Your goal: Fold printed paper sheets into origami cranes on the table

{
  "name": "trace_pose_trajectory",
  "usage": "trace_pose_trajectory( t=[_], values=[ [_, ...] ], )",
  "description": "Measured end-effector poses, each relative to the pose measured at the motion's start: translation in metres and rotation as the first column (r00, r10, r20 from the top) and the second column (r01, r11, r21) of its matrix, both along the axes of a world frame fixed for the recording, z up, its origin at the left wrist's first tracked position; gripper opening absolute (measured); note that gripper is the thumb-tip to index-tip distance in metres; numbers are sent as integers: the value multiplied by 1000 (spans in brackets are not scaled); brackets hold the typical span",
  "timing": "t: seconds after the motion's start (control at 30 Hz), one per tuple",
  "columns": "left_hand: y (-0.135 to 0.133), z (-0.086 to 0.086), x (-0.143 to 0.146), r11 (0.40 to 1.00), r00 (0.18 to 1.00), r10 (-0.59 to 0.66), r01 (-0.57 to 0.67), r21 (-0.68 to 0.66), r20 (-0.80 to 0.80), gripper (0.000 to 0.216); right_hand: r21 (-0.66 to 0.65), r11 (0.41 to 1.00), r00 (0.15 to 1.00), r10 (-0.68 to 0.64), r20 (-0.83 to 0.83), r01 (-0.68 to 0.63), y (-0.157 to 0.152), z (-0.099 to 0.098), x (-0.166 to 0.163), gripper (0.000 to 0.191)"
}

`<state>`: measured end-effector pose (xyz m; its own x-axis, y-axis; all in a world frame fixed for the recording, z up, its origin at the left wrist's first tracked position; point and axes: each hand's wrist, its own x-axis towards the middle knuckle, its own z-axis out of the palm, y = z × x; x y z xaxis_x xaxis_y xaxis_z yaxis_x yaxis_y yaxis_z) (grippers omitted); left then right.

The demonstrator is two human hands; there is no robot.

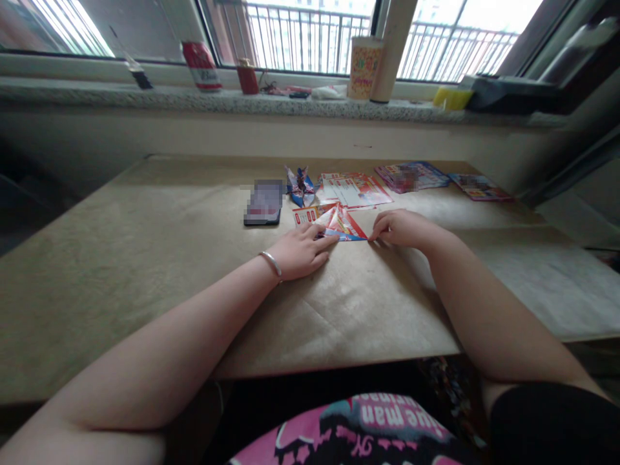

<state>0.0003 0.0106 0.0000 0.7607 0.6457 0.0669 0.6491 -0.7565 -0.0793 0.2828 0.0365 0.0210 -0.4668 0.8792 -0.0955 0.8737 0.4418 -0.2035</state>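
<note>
A partly folded sheet of printed paper (345,223), red, white and blue, lies flat on the table in front of me. My left hand (304,250) rests on its left part with the fingers stretched out. At the paper's right corner, my right hand (394,227) has its thumb and fingertips pinched together on the tip. A folded paper shape (301,186) with upright points stands just behind, beside a phone (264,203). Flat printed sheets (356,190) lie beyond the folded one.
More printed leaflets (411,176) and a smaller stack (479,186) lie at the table's far right. On the stone windowsill (290,103) stand a red can (201,66), a red bottle (247,77), a patterned cup (364,68) and a yellow object (452,98).
</note>
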Motion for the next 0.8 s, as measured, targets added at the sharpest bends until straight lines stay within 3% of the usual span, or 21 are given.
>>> trace_pose_trajectory(
  t=[0.17,0.3,0.4,0.5,0.8],
  values=[
    [0,0,-1,1000,1000,3,-3,6,0,50,11,998,998,54,-39,-54,1,1,7,34],
    [2,-2,-2,1000,1000,-11,10,12,26,50,201,979,981,70,-181,-33,-4,-2,-2,34],
    [3,-4,-2,1000,999,-17,16,21,49,50,321,944,944,169,-283,-73,-10,-6,-18,36],
    [3,-4,-2,1000,999,-18,18,13,44,51,280,939,942,262,-209,-199,-15,-11,-34,35],
    [2,-1,-2,997,997,-64,62,36,41,52,287,936,966,241,-94,-205,-21,-10,-48,34]
  ],
)
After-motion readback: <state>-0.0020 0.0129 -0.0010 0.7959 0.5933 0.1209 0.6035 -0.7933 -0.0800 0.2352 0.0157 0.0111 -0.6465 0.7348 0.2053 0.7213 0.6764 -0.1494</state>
